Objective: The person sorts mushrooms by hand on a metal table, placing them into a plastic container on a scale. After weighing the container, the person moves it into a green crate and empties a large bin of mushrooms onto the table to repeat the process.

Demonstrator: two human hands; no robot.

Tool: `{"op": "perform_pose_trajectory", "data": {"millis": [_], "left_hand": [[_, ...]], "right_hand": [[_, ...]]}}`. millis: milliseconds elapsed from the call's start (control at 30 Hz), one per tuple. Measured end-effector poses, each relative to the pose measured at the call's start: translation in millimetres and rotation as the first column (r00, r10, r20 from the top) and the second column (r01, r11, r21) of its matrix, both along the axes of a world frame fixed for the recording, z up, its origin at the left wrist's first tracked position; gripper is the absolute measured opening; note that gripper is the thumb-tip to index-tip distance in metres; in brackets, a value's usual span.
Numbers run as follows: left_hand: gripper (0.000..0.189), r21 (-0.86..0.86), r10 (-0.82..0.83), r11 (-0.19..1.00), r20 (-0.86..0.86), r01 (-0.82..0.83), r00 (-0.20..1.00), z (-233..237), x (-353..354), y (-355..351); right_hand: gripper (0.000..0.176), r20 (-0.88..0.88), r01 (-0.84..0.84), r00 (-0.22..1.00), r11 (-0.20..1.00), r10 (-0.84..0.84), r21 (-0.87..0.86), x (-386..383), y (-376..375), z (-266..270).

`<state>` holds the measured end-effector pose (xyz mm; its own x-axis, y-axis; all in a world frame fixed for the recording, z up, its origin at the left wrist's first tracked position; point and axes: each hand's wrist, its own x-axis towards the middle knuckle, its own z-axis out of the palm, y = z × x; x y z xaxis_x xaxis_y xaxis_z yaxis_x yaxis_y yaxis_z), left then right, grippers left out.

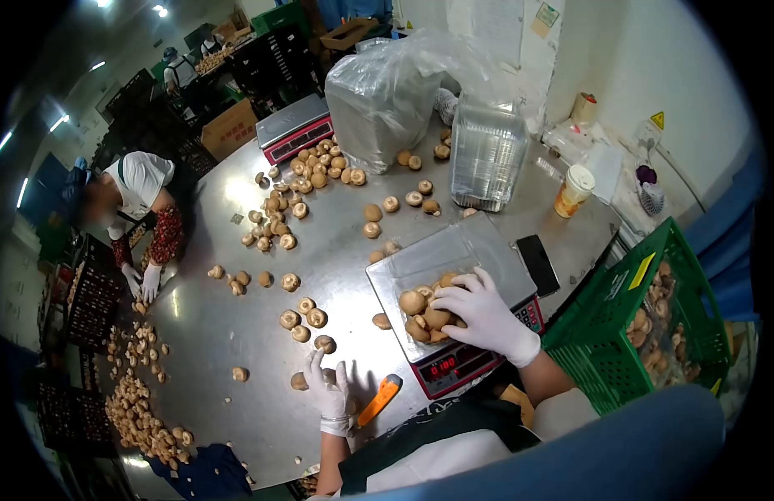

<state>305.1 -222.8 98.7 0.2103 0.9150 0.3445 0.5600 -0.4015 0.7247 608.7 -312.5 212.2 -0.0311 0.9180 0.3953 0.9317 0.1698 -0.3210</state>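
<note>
I see a dim room, then a shiny steel table; the left hand, fingers parted, beside a loose mushroom; and tan, round-capped mushrooms heaped on the scale under the right hand, fingers curled; I can't tell if they grip.

Round brown mushrooms on red-edged metal scale, right of centre, boxy green plastic crate, lower right of frame
</note>
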Motion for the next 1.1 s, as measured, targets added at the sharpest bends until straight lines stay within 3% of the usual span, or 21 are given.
{"op": "perform_pose_trajectory", "data": {"millis": [100,167,233,267,300,367,400,433,500,567,633,667,700,733,767,800,833,900,1033,1067,1100], "left_hand": [[0.045,-0.010,-0.055,0.998,0.035,0.055,0.998,13,10,-4],[0.044,-0.006,-0.069,0.998,0.047,0.069,0.997,19,12,-7],[0.045,-0.221,-0.065,0.969,0.204,0.110,0.977,23,17,-11],[0.043,-0.331,-0.068,0.924,0.356,0.194,0.932,19,20,-13],[0.042,-0.375,-0.065,0.891,0.453,0.256,0.889,15,26,-16],[0.044,-0.543,-0.061,0.693,0.611,0.474,0.790,36,44,-19],[0.048,-0.592,-0.062,0.580,0.652,0.559,0.756,35,53,-18],[0.047,-0.622,-0.060,0.476,0.683,0.622,0.728,35,62,-18],[0.042,-0.650,0.006,0.350,0.722,0.675,0.692,41,83,-21],[0.029,-0.680,0.012,0.380,0.681,0.627,0.732,39,95,-21],[0.025,-0.677,0.066,0.383,0.699,0.628,0.713,43,98,-17],[0.025,-0.682,0.028,0.404,0.675,0.609,0.738,52,99,-16],[0.029,-0.684,0.142,0.336,0.717,0.648,0.683,28,92,-7],[0.036,-0.589,0.311,0.042,0.775,0.807,0.550,-15,80,18],[0.035,-0.687,0.114,0.311,0.713,0.656,0.692,-17,81,8],[0.036,-0.694,0.014,0.429,0.645,0.578,0.764,-19,82,8],[0.037,-0.674,-0.057,0.474,0.619,0.567,0.784,-23,83,11],[0.038,-0.621,-0.166,0.541,0.582,0.567,0.796,-28,87,13],[0.042,-0.491,-0.344,0.622,0.528,0.610,0.776,-38,92,18],[0.043,-0.455,-0.382,0.638,0.514,0.621,0.768,-40,91,20],[0.045,-0.420,-0.419,0.644,0.505,0.639,0.755,-41,89,22]], "right_hand": [[0.040,0.012,-0.009,1.000,0.999,0.009,0.034,9,11,0],[0.038,-0.309,0.044,0.951,0.994,-0.012,0.096,29,16,1],[0.035,-0.500,0.264,0.842,0.963,-0.202,0.056,43,21,1],[0.036,-0.651,0.324,0.728,0.945,-0.214,0.052,54,30,-16],[0.036,-0.652,0.330,0.727,0.942,-0.215,0.057,61,39,-30],[0.040,-0.644,0.424,0.644,0.893,-0.412,-0.148,71,48,-33],[0.048,-0.535,0.410,0.667,0.855,-0.518,-0.316,74,49,-32],[0.050,-0.615,0.343,0.619,0.873,-0.488,-0.347,79,56,-50],[0.047,-0.837,0.248,0.491,0.960,-0.242,-0.132,83,68,-72],[0.037,-0.969,0.204,0.247,0.978,-0.010,0.042,81,62,-60],[0.032,-0.943,0.089,0.308,0.984,0.123,0.157,96,48,-62],[0.031,-0.960,0.041,0.277,0.999,-0.043,-0.033,93,30,-45],[0.032,-0.866,0.060,0.471,0.985,-0.169,-0.160,81,8,-17],[0.034,-0.847,0.011,0.519,0.991,-0.117,-0.131,84,1,-41],[0.038,-0.809,-0.017,0.582,0.994,-0.081,-0.111,79,-9,-49],[0.040,-0.803,0.023,0.568,0.978,-0.182,-0.205,73,-21,-57],[0.043,-0.794,0.042,0.545,0.955,-0.269,-0.295,65,-30,-55],[0.044,-0.819,-0.026,0.330,0.863,-0.469,-0.504,58,-41,-50],[0.029,-0.925,-0.099,-0.014,0.921,-0.380,-0.377,47,-51,-74],[0.029,-0.928,-0.101,-0.015,0.924,-0.372,-0.369,45,-52,-79],[0.024,-0.943,-0.062,0.082,0.943,-0.322,-0.327,44,-53,-85]]}}
